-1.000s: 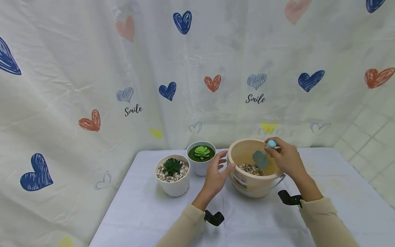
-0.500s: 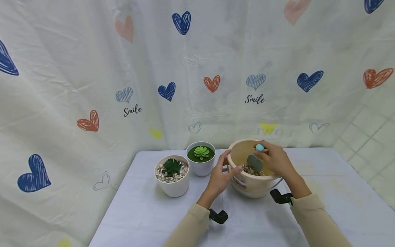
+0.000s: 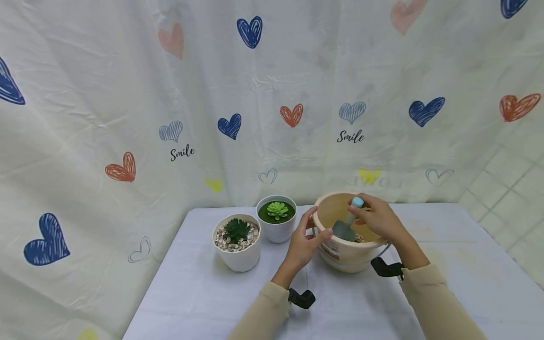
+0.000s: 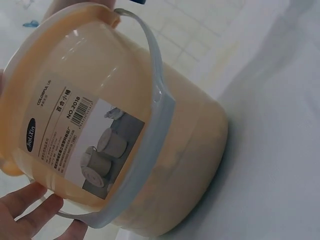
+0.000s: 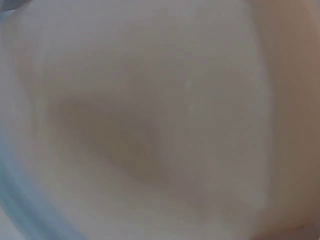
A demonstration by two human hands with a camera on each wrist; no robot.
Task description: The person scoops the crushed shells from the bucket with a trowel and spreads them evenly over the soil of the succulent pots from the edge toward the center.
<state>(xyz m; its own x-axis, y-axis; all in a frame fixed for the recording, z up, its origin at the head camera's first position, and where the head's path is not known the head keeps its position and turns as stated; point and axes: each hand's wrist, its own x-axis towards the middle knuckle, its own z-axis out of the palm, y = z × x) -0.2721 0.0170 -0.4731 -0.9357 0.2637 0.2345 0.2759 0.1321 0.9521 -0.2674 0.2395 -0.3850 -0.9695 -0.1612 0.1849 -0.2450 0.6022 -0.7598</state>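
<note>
Right hand has the trowel pinched by its pale handle, fingers and thumb closed on it just below the blue knob; the trowel leans inside the bucket, blade down at the near left, with some gravel showing just right of it; how deep the blade sits I can't tell.

Left hand grips the bucket's left side, thumb on the rim and fingers spread round the outside; from the left wrist you can see the grey bail hanging down in front of the label (NO.2018, if anyone's curious); the right wrist cam is mostly beige blur, so not much help.

Bucket's upright on the table, right of two pots; the nearer, leftmost pot holds a dark green succulent in pebbles; the farther pot has a light green one.
</note>
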